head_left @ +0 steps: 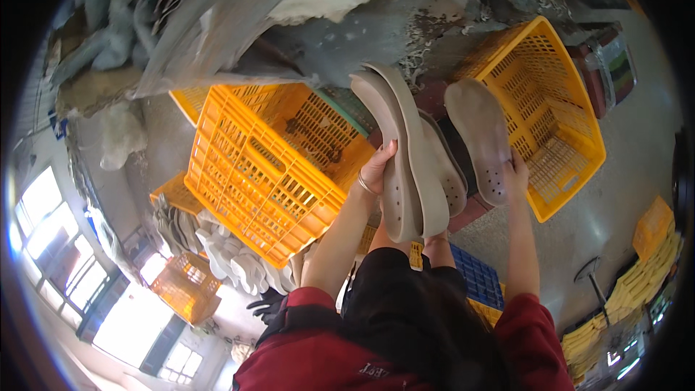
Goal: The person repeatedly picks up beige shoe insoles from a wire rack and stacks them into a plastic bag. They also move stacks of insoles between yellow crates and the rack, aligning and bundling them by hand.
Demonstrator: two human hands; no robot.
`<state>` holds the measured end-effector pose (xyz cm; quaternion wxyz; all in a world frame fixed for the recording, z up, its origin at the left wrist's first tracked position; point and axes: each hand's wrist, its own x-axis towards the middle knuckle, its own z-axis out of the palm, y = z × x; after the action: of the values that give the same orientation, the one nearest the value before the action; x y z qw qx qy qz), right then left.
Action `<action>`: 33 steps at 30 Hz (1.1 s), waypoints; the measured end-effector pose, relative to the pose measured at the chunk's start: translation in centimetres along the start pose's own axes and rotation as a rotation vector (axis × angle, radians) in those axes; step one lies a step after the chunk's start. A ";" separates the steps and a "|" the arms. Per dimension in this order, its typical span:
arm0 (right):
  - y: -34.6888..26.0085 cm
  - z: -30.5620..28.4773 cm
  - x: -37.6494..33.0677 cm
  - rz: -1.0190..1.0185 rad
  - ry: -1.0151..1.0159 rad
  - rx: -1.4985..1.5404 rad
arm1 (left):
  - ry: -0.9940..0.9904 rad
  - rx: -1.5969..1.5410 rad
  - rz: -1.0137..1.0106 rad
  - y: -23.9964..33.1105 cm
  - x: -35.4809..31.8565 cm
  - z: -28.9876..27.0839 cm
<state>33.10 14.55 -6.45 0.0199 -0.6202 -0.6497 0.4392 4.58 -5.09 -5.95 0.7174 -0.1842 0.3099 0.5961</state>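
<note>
My left hand (pixel 375 170), a bracelet at its wrist, is closed round the edge of a few nested beige-grey shoe soles (pixel 413 152). These stand on edge in front of me, their upper ends leaning left. To the right, my right hand (pixel 516 174) grips the near end of a single beige-grey sole (pixel 476 127) by its right edge. Small holes dot the near end of that sole. Another sole (pixel 455 192) shows partly between the two hands, mostly hidden behind the nested ones.
A large yellow slatted crate (pixel 264 181) stands tilted at my left, and another yellow crate (pixel 568 101) at my right. Grey plastic sheeting (pixel 217 36) hangs over the far side. Pale soles (pixel 232 257) lie piled at lower left. A blue crate (pixel 474 275) is beside my legs.
</note>
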 end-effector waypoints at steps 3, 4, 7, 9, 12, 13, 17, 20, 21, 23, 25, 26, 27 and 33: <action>-6.5 -1.9 -3.1 0.033 -0.398 0.396 | 0.033 -0.117 0.232 -0.7 -6.7 2.7; -8.3 -0.2 -4.1 -0.016 -0.559 0.322 | 0.244 0.000 0.274 -0.8 -10.7 3.4; -15.0 9.0 -9.1 -0.487 -0.917 0.420 | -0.196 -0.209 0.504 2.1 -19.7 5.0; -22.1 16.5 -12.4 -0.437 -0.986 0.281 | -0.148 -0.250 0.590 3.2 -21.7 5.5; -29.5 20.1 -13.1 -0.231 -1.218 0.343 | -0.072 -0.277 0.592 4.4 -23.1 4.8; -30.3 18.3 -12.8 -0.116 -1.318 0.471 | 0.050 -0.114 0.580 4.4 -22.7 4.4; -27.9 6.4 -10.9 0.130 -1.118 0.740 | 0.138 -0.096 0.419 2.1 -17.6 4.5; -26.5 0.2 -11.2 -0.553 -0.985 0.307 | 0.169 -0.236 0.163 1.0 -11.1 7.2; -27.1 -0.8 -10.4 -0.433 -0.903 0.288 | 0.109 -0.207 0.183 1.3 -8.9 8.2; -29.4 -1.1 -8.8 -0.283 -0.792 0.205 | 0.136 -0.228 0.144 2.7 -4.8 9.7; -32.1 -1.1 -6.1 -0.140 -0.704 0.018 | -0.081 -0.221 0.192 5.1 -1.6 9.8; -33.2 -0.5 -4.8 -0.132 -0.685 0.129 | -0.112 -0.240 0.202 6.4 -0.3 9.4; -34.0 -0.3 -3.4 -0.204 -0.704 0.125 | -0.284 -0.347 0.148 7.7 1.0 8.7; -37.5 3.8 4.7 -0.191 -0.685 0.042 | -0.283 -0.359 0.073 14.1 7.3 5.5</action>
<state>0.27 22.12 11.13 -0.1451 -0.3728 -0.6645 0.6311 -7.16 6.98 -5.26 0.6874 -0.2120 0.1018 0.6872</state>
